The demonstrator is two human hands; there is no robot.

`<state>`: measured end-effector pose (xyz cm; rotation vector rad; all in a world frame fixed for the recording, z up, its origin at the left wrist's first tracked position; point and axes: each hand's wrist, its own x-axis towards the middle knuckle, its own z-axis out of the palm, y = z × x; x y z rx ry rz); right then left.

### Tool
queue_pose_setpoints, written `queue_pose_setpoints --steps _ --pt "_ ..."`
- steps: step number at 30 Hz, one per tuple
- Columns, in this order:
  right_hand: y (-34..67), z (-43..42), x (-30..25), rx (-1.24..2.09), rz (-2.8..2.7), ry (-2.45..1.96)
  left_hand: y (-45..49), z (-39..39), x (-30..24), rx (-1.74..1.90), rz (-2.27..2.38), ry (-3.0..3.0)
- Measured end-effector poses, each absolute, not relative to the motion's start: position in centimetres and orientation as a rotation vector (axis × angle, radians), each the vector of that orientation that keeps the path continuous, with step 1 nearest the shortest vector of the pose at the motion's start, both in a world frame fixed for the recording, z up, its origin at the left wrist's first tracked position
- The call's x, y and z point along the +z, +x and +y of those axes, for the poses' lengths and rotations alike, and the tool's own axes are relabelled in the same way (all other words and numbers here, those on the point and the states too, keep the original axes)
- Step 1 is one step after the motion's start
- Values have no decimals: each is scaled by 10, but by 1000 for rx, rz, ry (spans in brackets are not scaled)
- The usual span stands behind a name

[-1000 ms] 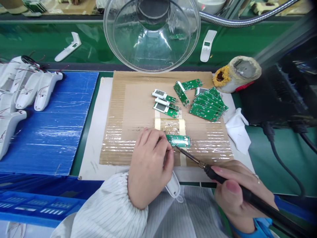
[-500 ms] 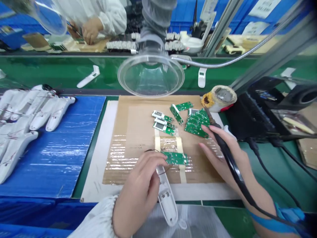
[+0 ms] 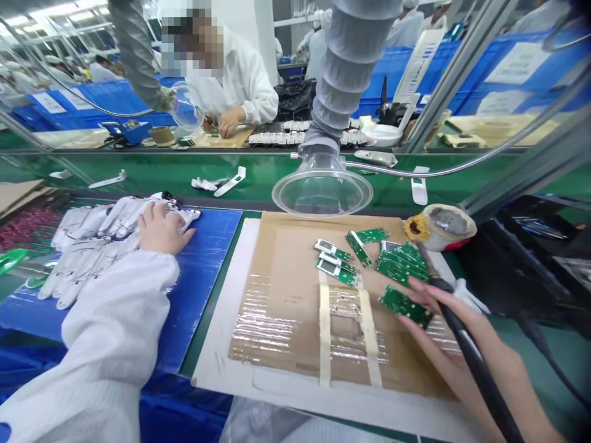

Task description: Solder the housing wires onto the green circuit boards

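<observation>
My left hand [image 3: 161, 229] reaches out to the left over a pile of white handheld housings [image 3: 87, 246] with thin wires, lying on a blue mat [image 3: 207, 271]. Its fingers curl over the housing at the pile's right end. My right hand [image 3: 443, 320] holds a black soldering iron [image 3: 466, 351] along its fingers, tip pointing away. Its fingertips pinch a green circuit board [image 3: 405, 304] lifted just off the taped cardboard pad [image 3: 286, 289]. A stack of green boards [image 3: 401, 261] lies just beyond it.
A clear fume hood [image 3: 322, 191] on a grey hose hangs over the pad's far edge. A sponge-and-wool tip cleaner [image 3: 441, 227] and a black soldering station [image 3: 521, 258] stand to the right. Three boards with displays [image 3: 335, 258] lie mid-pad. A co-worker [image 3: 231, 80] works across the green belt.
My left hand has swung from the pad's centre to the housing pile on the left, taking the white housing with it. My right hand picked a board from the stack. The view tilted up.
</observation>
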<state>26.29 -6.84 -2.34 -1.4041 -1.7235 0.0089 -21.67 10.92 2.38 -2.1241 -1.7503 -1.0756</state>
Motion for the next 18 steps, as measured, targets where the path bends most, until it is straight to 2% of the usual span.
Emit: queue_pose_setpoints --steps 5,10,14,18 --pt "240 -81 -31 149 -2128 -1270 -189 68 4 -935 -1732 -2358" --pt "235 -75 -18 450 -2286 -1232 -97 -36 -1 -689 -1411 -2837" --pt "237 -69 -15 545 -2330 -1186 -56 -80 -3 -891 -1427 -3013" --pt "241 -70 -26 514 -2285 -1195 -56 -51 -8 -1199 -1769 -2963"
